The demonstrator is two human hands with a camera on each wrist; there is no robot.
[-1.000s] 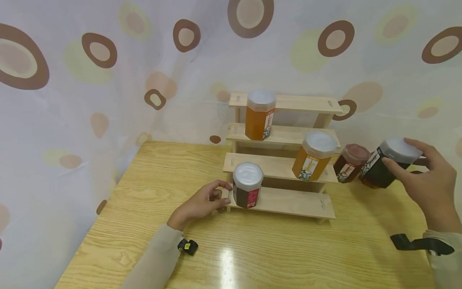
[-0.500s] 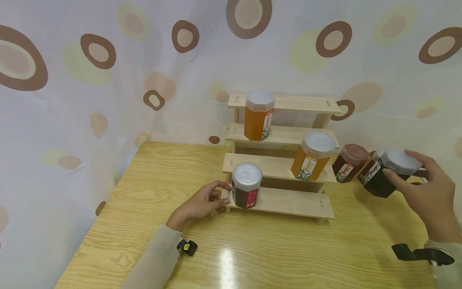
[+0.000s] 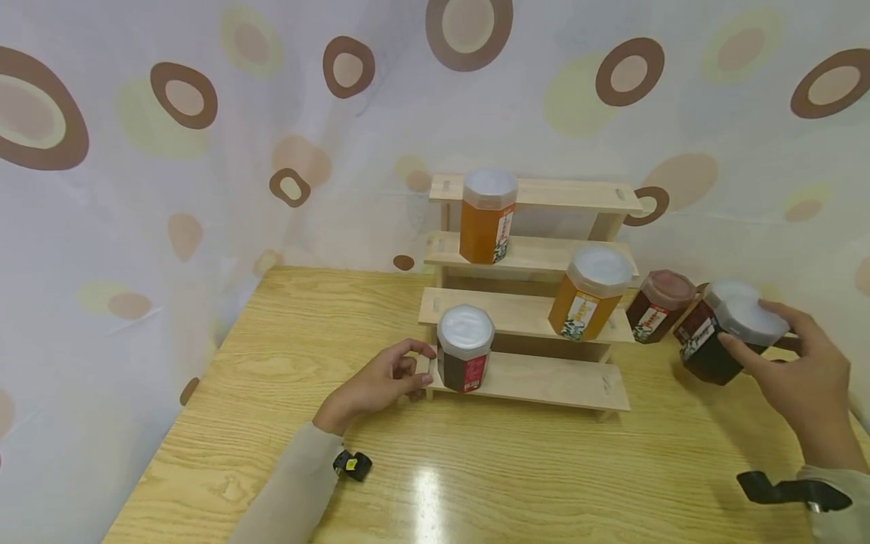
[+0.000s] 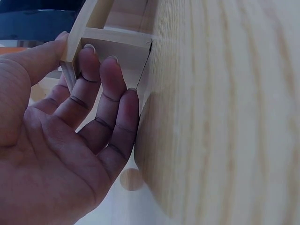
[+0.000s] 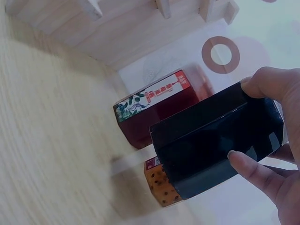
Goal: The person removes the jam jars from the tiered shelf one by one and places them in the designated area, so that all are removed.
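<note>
My right hand (image 3: 809, 370) grips a dark, nearly black jar (image 3: 714, 359) with a whitish lid, right of the stepped wooden rack (image 3: 550, 378). In the right wrist view this jar is tilted, thumb and fingers spread on opposite sides. Behind it are a dark-red jar (image 5: 161, 105) and an amber jar with dark specks (image 5: 161, 185), which is partly hidden. My left hand (image 3: 374, 381) pinches the left end of the rack's lowest shelf, thumb on one side and fingers curled below. Beside it, a dark jar with a red label (image 3: 465, 351) stands on that shelf.
An orange jar (image 3: 485, 219) stands on the rack's upper left. Another amber jar (image 3: 590, 295) is lower, on the right. The rack stands on a wood-grain table (image 3: 381, 461) close to a patterned wall covering (image 3: 381, 136).
My right hand has brought the dark jar down and slightly toward me, uncovering more of what stands behind it. The left hand keeps its hold on the shelf end.
</note>
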